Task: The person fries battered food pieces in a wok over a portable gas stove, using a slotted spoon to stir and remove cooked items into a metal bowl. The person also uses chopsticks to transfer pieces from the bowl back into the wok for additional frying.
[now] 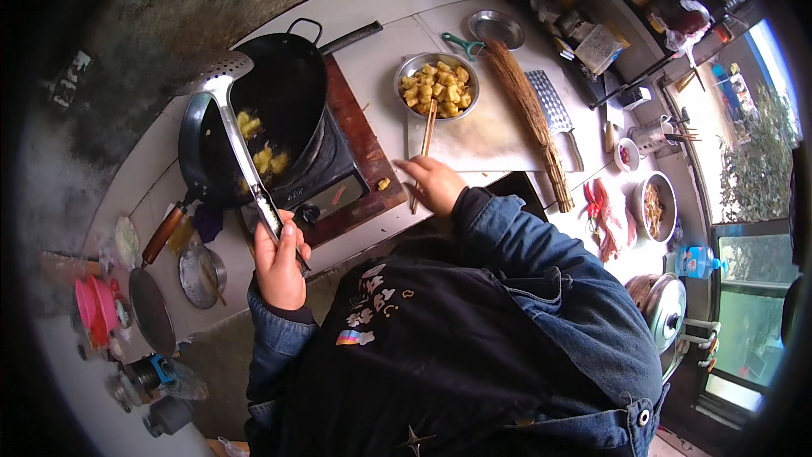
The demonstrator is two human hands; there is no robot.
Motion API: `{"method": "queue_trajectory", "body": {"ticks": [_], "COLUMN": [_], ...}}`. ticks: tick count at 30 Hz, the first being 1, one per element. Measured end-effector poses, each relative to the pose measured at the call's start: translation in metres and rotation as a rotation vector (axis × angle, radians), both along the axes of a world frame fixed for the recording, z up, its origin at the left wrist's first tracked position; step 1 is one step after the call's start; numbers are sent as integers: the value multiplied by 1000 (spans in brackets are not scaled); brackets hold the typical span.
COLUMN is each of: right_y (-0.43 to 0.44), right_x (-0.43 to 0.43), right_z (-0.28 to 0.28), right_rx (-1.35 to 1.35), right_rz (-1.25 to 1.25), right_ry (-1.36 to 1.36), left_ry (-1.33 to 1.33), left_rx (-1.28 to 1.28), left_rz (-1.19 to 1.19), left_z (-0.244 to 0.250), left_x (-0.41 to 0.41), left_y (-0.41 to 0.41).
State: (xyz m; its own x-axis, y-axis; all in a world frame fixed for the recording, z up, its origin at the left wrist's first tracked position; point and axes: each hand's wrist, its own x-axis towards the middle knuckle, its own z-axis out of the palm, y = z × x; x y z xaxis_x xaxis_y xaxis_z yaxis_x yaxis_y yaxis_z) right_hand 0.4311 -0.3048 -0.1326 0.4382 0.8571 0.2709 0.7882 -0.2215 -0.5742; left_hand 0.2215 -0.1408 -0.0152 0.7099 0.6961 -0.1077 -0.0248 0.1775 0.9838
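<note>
My left hand (282, 260) grips the handle of a metal skimmer (238, 133). Its perforated head is raised above the far-left rim of a black wok (279, 70), which tilts on a portable cooktop (330, 193). Yellow battered pieces (271, 162) lie low in the wok, partly behind the skimmer handle. Slightly blurred, my right hand (438, 184) has its fingers spread across a pair of wooden chopsticks (430, 124); whether they grip is unclear. The chopsticks' far ends rest at a metal bowl (415, 111) full of golden fried pieces (438, 86).
Beneath the cooktop is a brown wooden board (361, 120) with one fried crumb (384, 184). A bundled-twig brush (526, 120) and a cleaver (552, 105) lie right of the bowl. Raw meat (612, 216) and red chilies (593, 203) sit farther right. The wok's wooden handle (163, 235) juts left.
</note>
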Motion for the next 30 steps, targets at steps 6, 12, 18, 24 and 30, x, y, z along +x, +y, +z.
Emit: {"method": "queue_trajectory", "body": {"ticks": [6,12,18,24,30], "right_y": [-15,0,13,16,16], "right_x": [29,38,49,35,36], "right_z": [-86,-147,-192,-181,-167], "right_rx": [-413,-419,-8,-209,-253], "right_rz": [-27,-57,-147,-106,-128], "right_ry": [-412,-46,17,-104,6], "left_ry": [69,97,242,246,189], "left_rx": [-14,19,53,216,116], "left_rz": [79,153,277,87,-24], "left_z": [12,12,20,41,33], "left_x": [-17,-25,-22,-29,-28], "left_y": [8,18,22,16,24]}}
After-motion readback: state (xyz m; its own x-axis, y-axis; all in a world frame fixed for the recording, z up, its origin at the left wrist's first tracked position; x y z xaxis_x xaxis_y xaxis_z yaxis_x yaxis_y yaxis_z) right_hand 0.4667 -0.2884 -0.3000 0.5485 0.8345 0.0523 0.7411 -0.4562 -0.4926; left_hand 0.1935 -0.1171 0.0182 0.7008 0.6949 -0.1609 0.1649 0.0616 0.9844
